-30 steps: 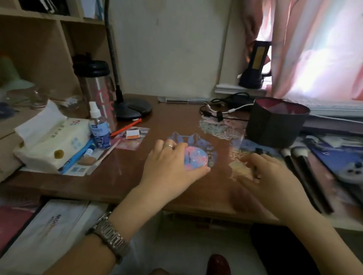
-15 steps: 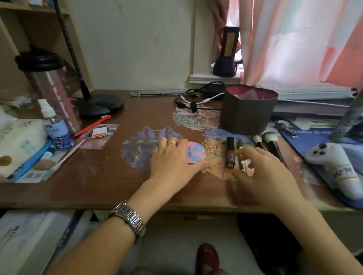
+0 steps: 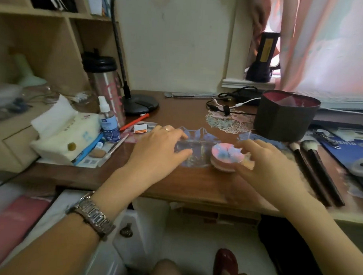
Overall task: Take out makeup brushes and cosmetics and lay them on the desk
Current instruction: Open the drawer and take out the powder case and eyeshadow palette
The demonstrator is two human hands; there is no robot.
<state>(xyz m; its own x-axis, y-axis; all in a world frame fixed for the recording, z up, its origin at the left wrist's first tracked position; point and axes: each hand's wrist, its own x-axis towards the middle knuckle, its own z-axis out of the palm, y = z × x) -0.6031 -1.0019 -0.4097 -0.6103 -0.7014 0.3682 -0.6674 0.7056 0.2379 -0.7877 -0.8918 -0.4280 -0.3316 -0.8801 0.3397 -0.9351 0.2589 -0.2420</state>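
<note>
Head view: round pink-and-blue compact point(image 3: 225, 157) sits on the desk point(image 3: 195, 185), near its front edge. Right hand point(image 3: 266, 161) has fingers curled loosely round its rim; left hand point(image 3: 155, 150) hovers spread, empty. It's probably light, rigid and slick-lidded, so best pinched by the edges.

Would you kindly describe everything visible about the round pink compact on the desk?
The compact is a small round case, with a flat lid marbled in pink, pale blue and white over a plain pink side wall with a darker seam around it. It looks like glossy plastic, is closed, and lies flat, lid up, on the desk near the front edge. The right hand touches its right side, fingers curled around the rim; the left hand is clear of it.
</note>
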